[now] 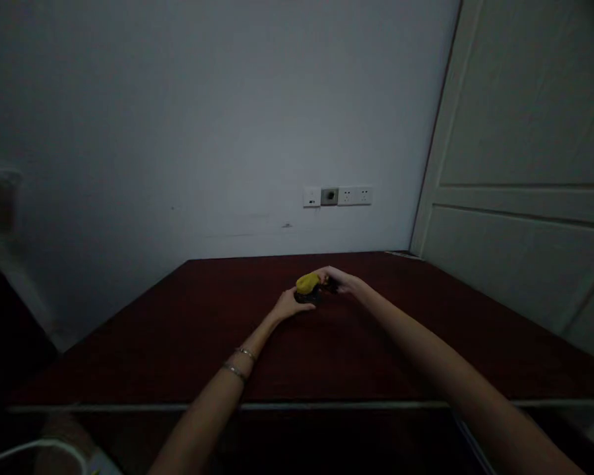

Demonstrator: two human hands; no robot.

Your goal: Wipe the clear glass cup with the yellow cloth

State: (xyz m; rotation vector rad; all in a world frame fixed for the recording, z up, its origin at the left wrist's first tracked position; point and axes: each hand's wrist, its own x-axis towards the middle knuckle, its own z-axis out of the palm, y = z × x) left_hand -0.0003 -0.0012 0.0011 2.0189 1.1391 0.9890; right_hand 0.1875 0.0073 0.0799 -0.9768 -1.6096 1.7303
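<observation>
Both my arms reach far out over a dark red table. A small yellow object with a dark part beneath it rests on the table between my hands. My left hand lies against its near left side, fingers curled toward it. My right hand is closed on its right end. The room is dim and the object's shape is hard to make out. Two thin bracelets circle my left wrist.
A white wall stands behind the table with a row of sockets. A pale panelled door fills the right side. A white cable curves at the bottom left, near the table's front edge.
</observation>
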